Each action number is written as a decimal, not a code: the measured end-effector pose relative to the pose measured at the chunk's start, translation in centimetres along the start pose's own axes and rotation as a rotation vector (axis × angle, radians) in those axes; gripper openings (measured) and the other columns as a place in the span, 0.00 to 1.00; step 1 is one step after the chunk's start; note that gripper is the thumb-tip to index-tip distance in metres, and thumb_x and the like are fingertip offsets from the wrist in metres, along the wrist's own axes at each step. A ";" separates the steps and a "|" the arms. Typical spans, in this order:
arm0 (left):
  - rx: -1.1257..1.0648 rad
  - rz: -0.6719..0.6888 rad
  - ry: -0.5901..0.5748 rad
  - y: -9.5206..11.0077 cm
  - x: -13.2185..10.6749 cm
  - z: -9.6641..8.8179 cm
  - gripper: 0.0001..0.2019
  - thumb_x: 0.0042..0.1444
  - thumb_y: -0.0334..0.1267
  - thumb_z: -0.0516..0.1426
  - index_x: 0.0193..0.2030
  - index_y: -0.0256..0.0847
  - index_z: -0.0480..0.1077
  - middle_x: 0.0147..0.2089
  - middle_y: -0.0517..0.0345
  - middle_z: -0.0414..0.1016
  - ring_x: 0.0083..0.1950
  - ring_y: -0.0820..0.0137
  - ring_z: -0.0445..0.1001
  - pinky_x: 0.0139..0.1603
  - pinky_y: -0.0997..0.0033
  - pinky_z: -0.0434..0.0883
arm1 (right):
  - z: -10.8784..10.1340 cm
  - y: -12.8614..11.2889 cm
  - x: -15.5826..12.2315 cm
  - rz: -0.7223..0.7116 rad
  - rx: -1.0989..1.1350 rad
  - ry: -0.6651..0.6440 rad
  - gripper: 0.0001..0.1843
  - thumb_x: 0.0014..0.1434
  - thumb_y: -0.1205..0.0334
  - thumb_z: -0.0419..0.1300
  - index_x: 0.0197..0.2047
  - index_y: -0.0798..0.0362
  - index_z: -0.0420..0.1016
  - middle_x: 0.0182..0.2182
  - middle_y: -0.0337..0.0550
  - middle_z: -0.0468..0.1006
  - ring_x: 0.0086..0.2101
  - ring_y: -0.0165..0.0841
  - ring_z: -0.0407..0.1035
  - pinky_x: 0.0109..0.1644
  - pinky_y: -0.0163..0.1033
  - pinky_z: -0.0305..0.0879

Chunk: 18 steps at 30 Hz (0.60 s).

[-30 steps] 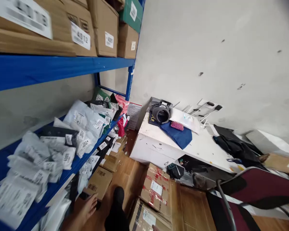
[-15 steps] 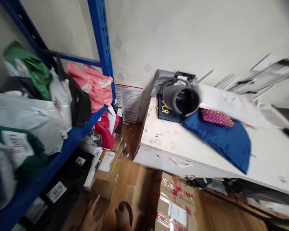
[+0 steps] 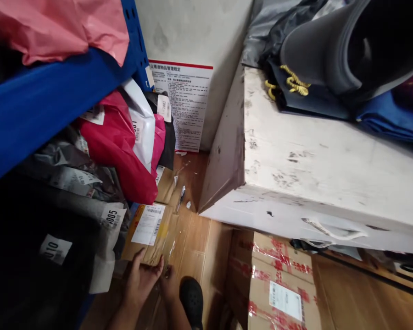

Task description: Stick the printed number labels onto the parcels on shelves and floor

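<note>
Carton point(image 3: 159, 245), brown, with a white shipping label point(image 3: 147, 224) on top, low by the floor point(image 3: 197, 229). Left hand point(image 3: 141, 275): at the carton's near edge, digits spread, not closed; contact unclear. Right hand point(image 3: 169, 285): just beside, near the carton's right corner — grip cannot be told.

Around the carton: pale parcel point(image 3: 105, 250) marked 005, crowding its left side; black parcel point(image 3: 30, 279), labelled 010, farther left; red bag point(image 3: 120, 146), drooping over its far left corner; blue shelf beam point(image 3: 58, 103), above and left, pink bag point(image 3: 69, 27) on it. Beyond the carton, printed notice point(image 3: 189, 105) against the wall. Right of the carton — white desk point(image 3: 316, 165), red-taped box point(image 3: 282, 275); nearer, dark shoe point(image 3: 192, 298).
</note>
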<state>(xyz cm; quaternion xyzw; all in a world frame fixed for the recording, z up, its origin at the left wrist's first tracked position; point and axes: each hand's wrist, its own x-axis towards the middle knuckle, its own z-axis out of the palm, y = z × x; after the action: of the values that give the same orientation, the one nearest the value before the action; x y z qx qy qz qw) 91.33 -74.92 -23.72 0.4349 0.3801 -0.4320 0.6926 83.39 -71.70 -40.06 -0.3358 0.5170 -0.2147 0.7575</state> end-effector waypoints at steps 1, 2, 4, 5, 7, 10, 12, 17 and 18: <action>-0.015 0.000 0.006 0.1 -0.4 0.2 0.13 0.60 0.33 0.52 0.50 0.45 0.70 0.35 0.57 0.77 0.36 0.66 0.77 0.39 0.58 0.75 | -0.2 -0.6 -0.4 -0.001 0.008 -0.014 0.28 0.37 0.39 0.67 0.32 0.53 0.67 0.29 0.46 0.76 0.37 0.43 0.73 0.42 0.45 0.69; -0.029 -0.001 0.010 0.2 -0.9 0.4 0.12 0.61 0.35 0.52 0.50 0.44 0.70 0.36 0.56 0.77 0.37 0.65 0.77 0.39 0.57 0.75 | -0.4 -1.4 -0.9 0.001 0.021 -0.034 0.30 0.36 0.38 0.68 0.32 0.53 0.68 0.30 0.46 0.77 0.37 0.43 0.73 0.42 0.45 0.69; -0.051 -0.018 0.022 0.7 -1.7 0.8 0.13 0.61 0.39 0.51 0.50 0.43 0.70 0.37 0.54 0.76 0.38 0.63 0.76 0.40 0.55 0.75 | -1.0 -3.0 -2.0 0.013 0.071 -0.096 0.32 0.35 0.38 0.69 0.35 0.53 0.69 0.33 0.47 0.78 0.40 0.44 0.73 0.44 0.46 0.69; -0.056 -0.033 0.035 0.9 -2.0 1.1 0.14 0.60 0.40 0.51 0.50 0.43 0.70 0.37 0.54 0.76 0.39 0.62 0.76 0.40 0.55 0.75 | -1.3 -3.8 -2.6 0.022 0.105 -0.134 0.33 0.35 0.39 0.70 0.37 0.53 0.69 0.35 0.47 0.78 0.41 0.44 0.73 0.46 0.47 0.69; -0.051 -0.047 0.071 1.2 -2.6 1.6 0.13 0.59 0.40 0.53 0.49 0.43 0.69 0.36 0.54 0.75 0.39 0.62 0.76 0.41 0.54 0.75 | -1.9 -5.0 -3.6 0.058 0.176 -0.192 0.32 0.36 0.42 0.71 0.41 0.52 0.70 0.39 0.48 0.79 0.44 0.46 0.73 0.48 0.49 0.68; -0.015 -0.035 0.109 1.2 -2.9 2.3 0.11 0.55 0.36 0.54 0.46 0.43 0.69 0.35 0.56 0.75 0.37 0.64 0.76 0.38 0.59 0.75 | -2.5 -5.6 -4.3 0.085 0.231 -0.203 0.30 0.38 0.47 0.72 0.42 0.51 0.70 0.42 0.49 0.79 0.48 0.48 0.71 0.51 0.52 0.67; 0.016 -0.044 0.134 1.0 -2.7 2.2 0.09 0.54 0.35 0.54 0.42 0.43 0.68 0.35 0.56 0.75 0.35 0.64 0.76 0.33 0.64 0.74 | -2.8 -5.2 -4.3 0.069 0.255 -0.220 0.30 0.39 0.49 0.72 0.43 0.51 0.70 0.45 0.50 0.78 0.50 0.48 0.70 0.53 0.52 0.65; 0.081 0.089 0.230 0.3 -0.6 -0.7 0.07 0.52 0.39 0.57 0.39 0.45 0.68 0.32 0.62 0.74 0.32 0.68 0.74 0.32 0.67 0.73 | -2.7 -2.8 -3.5 0.196 0.314 -0.332 0.37 0.31 0.50 0.74 0.45 0.52 0.70 0.38 0.48 0.80 0.42 0.48 0.74 0.49 0.53 0.67; 0.118 0.139 0.229 0.3 -0.1 -1.6 0.09 0.52 0.41 0.56 0.40 0.46 0.68 0.33 0.62 0.74 0.33 0.67 0.74 0.34 0.65 0.74 | -2.5 -2.3 -3.4 0.216 0.316 -0.335 0.38 0.29 0.50 0.75 0.45 0.52 0.71 0.36 0.47 0.80 0.41 0.49 0.75 0.48 0.54 0.68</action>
<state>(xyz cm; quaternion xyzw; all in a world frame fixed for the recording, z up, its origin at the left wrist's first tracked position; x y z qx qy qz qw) 91.29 -73.31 -24.13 0.5466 0.3995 -0.3522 0.6463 79.88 -71.70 -36.80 -0.1871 0.3773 -0.1520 0.8942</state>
